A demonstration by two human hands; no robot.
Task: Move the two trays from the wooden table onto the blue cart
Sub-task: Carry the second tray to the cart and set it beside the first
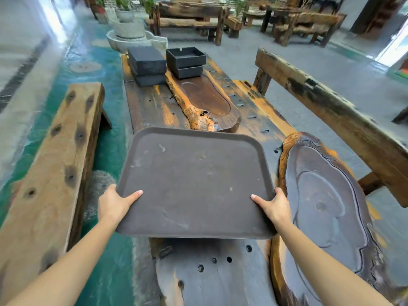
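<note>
two hands grip one brown tray (pixel 194 184) above the wooden desk (pixel 150 102): left hand (pixel 114 202) and right hand (pixel 274 205) clamp its near corners, thumbs on top. it looks stiff, light, likely slick; side grips suit it.
</note>
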